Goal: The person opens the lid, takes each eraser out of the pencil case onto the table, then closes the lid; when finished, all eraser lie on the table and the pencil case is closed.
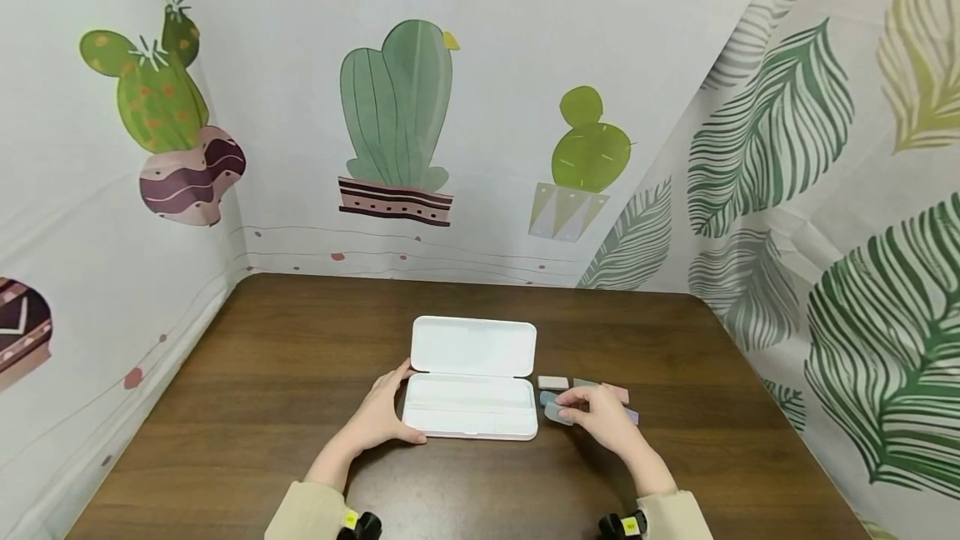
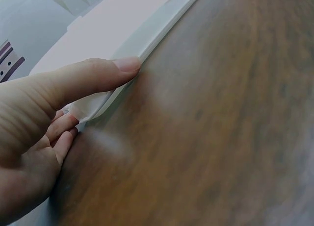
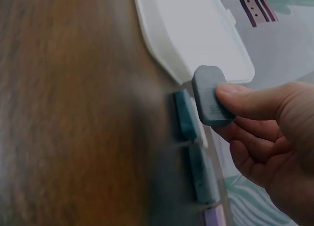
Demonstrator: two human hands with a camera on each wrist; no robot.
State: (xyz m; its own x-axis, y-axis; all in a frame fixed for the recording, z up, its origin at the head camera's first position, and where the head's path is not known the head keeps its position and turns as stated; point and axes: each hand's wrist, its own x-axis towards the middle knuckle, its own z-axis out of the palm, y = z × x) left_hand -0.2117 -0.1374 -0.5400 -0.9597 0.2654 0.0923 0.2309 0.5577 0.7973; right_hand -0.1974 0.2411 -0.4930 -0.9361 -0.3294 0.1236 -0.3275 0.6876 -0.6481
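A white pencil case (image 1: 474, 346) lies open on the table, its lid folded back and its tray bare inside. My left hand (image 1: 378, 417) holds the left end of the case, thumb along the front edge and fingers round the side and back. To the right of the case, my right hand (image 1: 606, 421) pinches a small grey eraser-like block (image 3: 208, 96) with rounded corners and faint markings. That block is held close over a teal block (image 3: 185, 115), beside the case's right end.
Around the right hand lie more small blocks: a white one (image 1: 552, 382), a greenish one (image 1: 584, 382), a pink one (image 1: 618, 393) and a purple one (image 1: 633, 417), partly hidden by the hand. A patterned cloth wall (image 1: 495, 140) borders the brown table (image 1: 315, 315).
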